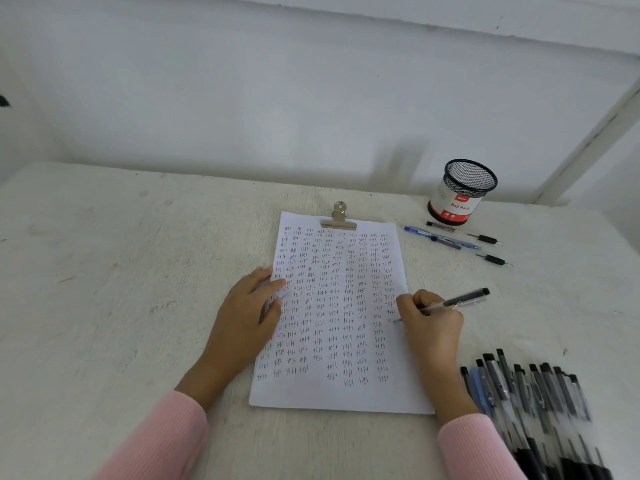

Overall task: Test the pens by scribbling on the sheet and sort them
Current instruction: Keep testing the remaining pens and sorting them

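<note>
A blurred heap of pens (533, 403) runs off the bottom edge. The right hand (433, 327) pinches a pen (457, 301), tip on the sheet (339, 317) of "test" scribbles; the left hand (249, 317) lies flat, fingers together. Farther back, loose pens (453, 239) and a mesh cup (462, 192) labelled "Ball Pens", contents unseen.

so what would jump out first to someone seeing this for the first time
The sheet at the table's centre, under a metal clip, is packed with columns of the word "test". The right hand writes with a pen near its right edge while the left hand presses the left edge. A pile of pens lies at lower right.
</note>
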